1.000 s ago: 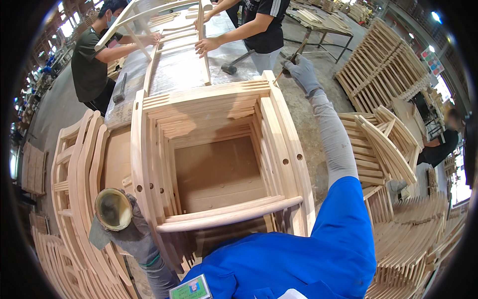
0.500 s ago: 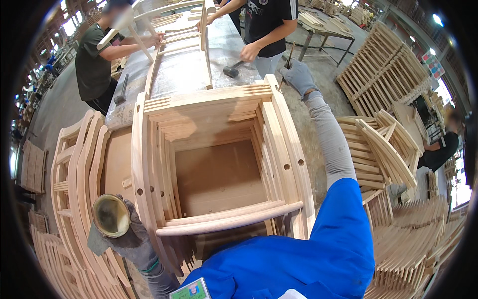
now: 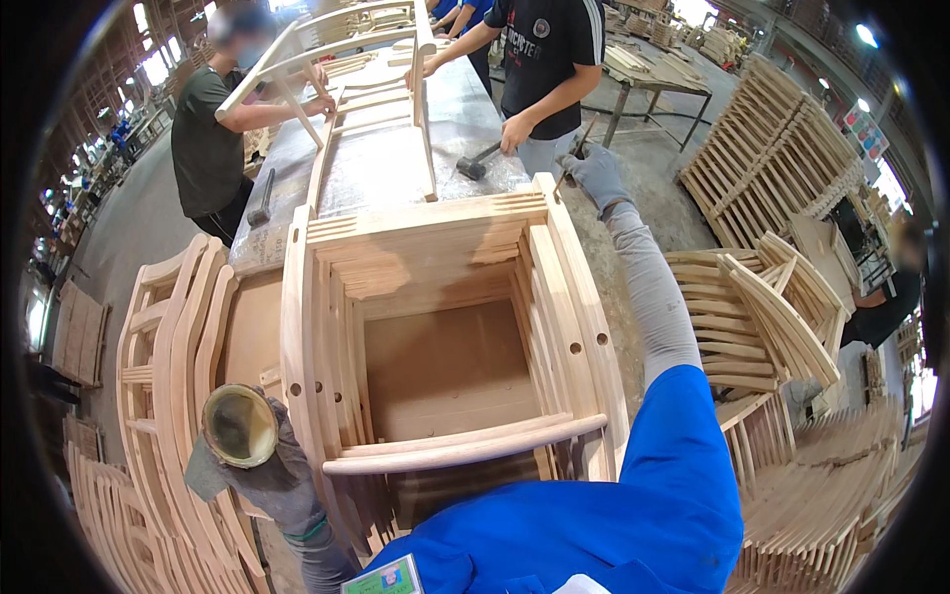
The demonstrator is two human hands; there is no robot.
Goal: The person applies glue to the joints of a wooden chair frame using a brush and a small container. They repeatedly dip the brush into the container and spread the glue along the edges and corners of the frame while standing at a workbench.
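Here I was, cup (image 3: 240,426) out to the left in my gloved left hand (image 3: 265,463), just beside the near left part of the stacked wooden chair frames (image 3: 465,445); those fingers were clamped around its side, and its mouth leaned toward me with something pale inside; any further tilt, I reckoned, could have slopped that over the curved frames (image 3: 178,327) below.

Over on the far side, my gloved right hand (image 3: 599,178) had its fingers closed on a thin stick (image 3: 588,133), right by the stack's far right corner; whether the tip touched wood I couldn't tell; a loaded tip, if it was loaded, might have dripped on bare timber should I have lingered there.

And look at the neighbour: a co-worker's hand (image 3: 517,131) was at the handle of a black-headed mallet (image 3: 471,168) on the table (image 3: 450,109), near my right hand; a careless lift could have clipped my knuckles; my outstretched arm, too, risked knocking the top frame askew if it dropped.
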